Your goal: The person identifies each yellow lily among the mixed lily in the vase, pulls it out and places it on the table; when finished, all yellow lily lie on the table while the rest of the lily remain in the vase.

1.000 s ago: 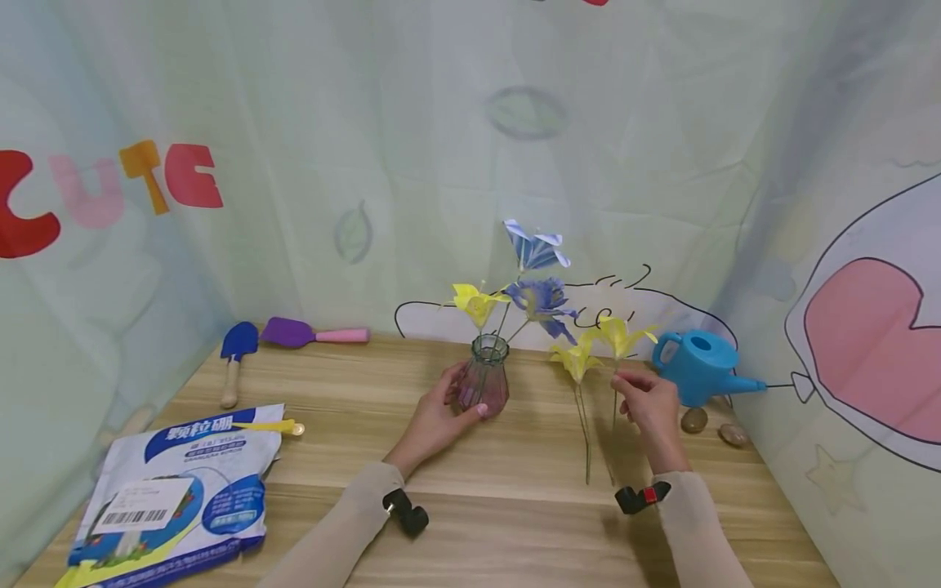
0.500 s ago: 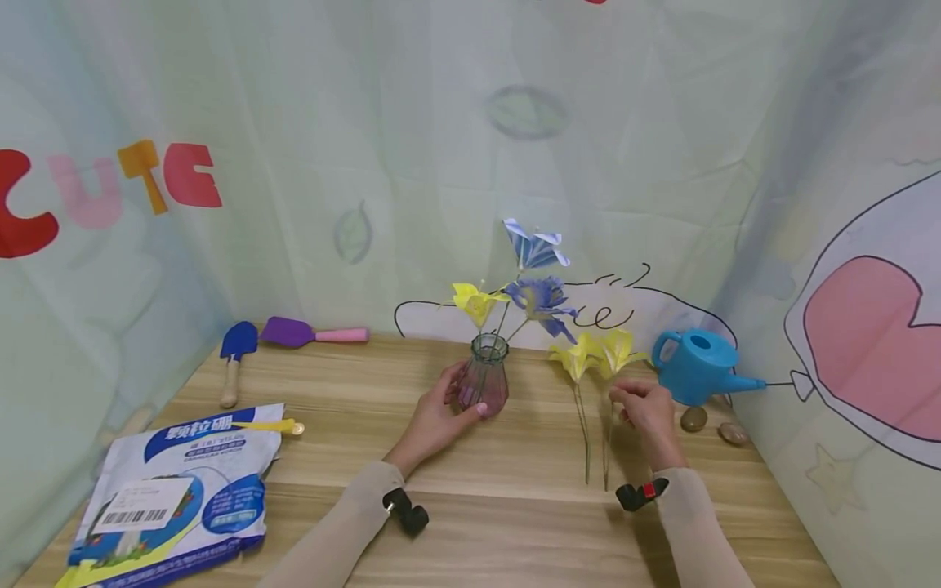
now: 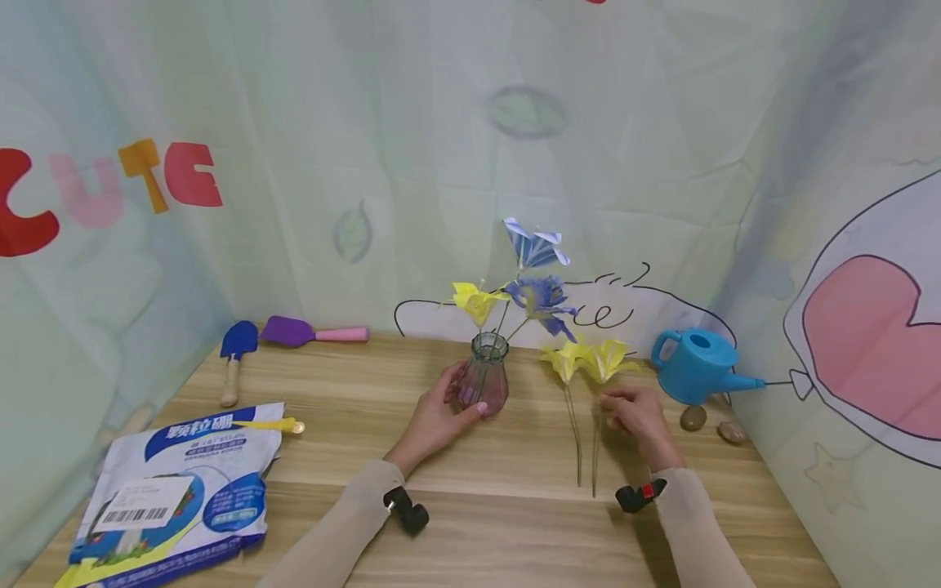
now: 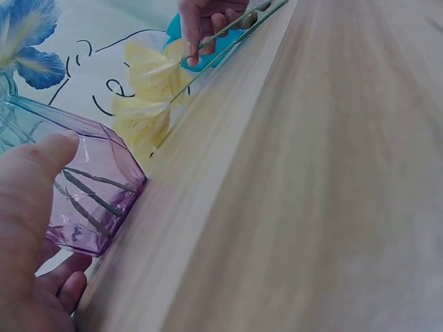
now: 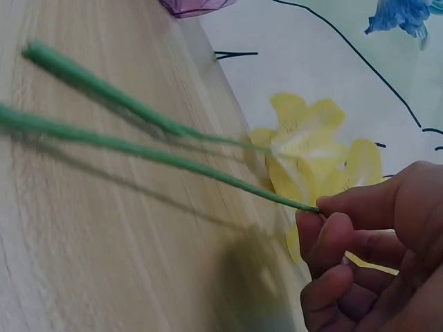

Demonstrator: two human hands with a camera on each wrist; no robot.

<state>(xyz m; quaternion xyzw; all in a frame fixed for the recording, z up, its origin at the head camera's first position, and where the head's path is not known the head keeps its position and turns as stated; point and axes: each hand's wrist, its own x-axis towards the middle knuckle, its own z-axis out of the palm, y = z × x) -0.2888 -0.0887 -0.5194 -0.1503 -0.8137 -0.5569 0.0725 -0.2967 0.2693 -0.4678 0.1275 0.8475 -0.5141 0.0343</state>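
My left hand grips a faceted glass vase, greenish at the neck and purple below, which stands upright. Green stems show through its glass in the left wrist view. A yellow flower, a ruffled blue flower and a striped blue flower rise from it. To the right, my right hand pinches the green stem of a yellow artificial lily between thumb and index finger. A second yellow lily lies close on its left, blossoms overlapping, stems side by side.
A blue watering can and two brown stones sit on the right. Along the left are a blue trowel, a purple shovel with a pink handle, and a printed bag with a yellow strip on it.
My right hand has moved left and slightly down with its lily, bringing that blossom against the other lily, which has shifted slightly left. My left hand and the vase stay put.
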